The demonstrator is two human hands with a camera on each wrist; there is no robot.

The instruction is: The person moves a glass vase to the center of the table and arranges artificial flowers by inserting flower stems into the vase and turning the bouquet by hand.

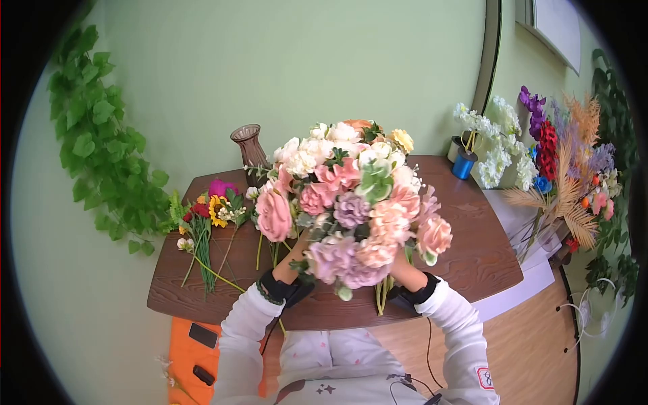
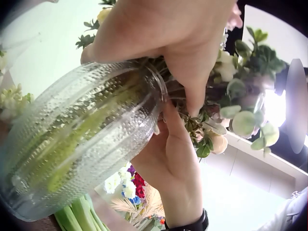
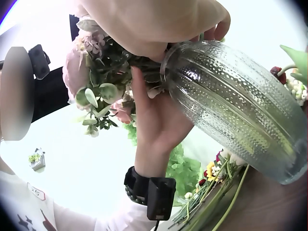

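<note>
A large bouquet (image 1: 337, 179) of pink, peach, lilac and white flowers fills the middle of the head view and hides most of both hands. Its green stems stand inside a clear ribbed glass vase (image 2: 82, 134), seen in both wrist views. My left hand (image 2: 168, 29) wraps one side of the vase's neck, its thumb pointing across the stems just above the rim. From the opposite side, my right hand (image 3: 159, 21) holds the neck, fingertips curling past the rim. Leaves and blossoms hang close over both hands.
Loose flowers (image 1: 217, 210) with long stems lie on the left of the wooden table (image 1: 472, 250). A brownish glass vase (image 1: 248, 142) stands behind them. Toward the back right is a blue container (image 1: 463, 165); more flowers (image 1: 548, 152) stand beyond. A phone (image 1: 203, 335) lies below left.
</note>
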